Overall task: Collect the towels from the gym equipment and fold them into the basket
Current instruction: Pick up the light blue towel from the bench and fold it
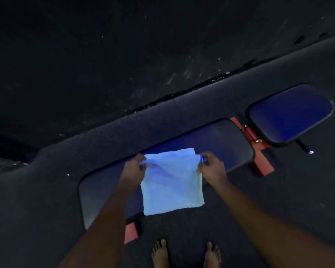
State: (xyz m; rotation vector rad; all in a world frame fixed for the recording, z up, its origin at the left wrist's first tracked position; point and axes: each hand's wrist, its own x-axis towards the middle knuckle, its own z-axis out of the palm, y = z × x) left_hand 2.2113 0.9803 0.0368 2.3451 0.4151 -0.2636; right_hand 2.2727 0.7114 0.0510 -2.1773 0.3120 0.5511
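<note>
Pinching the far corners of the towel (172,188), left hand (132,168) and right hand (211,168) sit level; it trails nearward across the bench pad (222,140).

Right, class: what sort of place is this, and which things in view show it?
Probably a gym: a padded blue bench with a separate seat pad, joined by a red metal frame, on dark flooring.

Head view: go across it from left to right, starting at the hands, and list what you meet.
left hand → towel → right hand → red hinge → small blue pad
</note>
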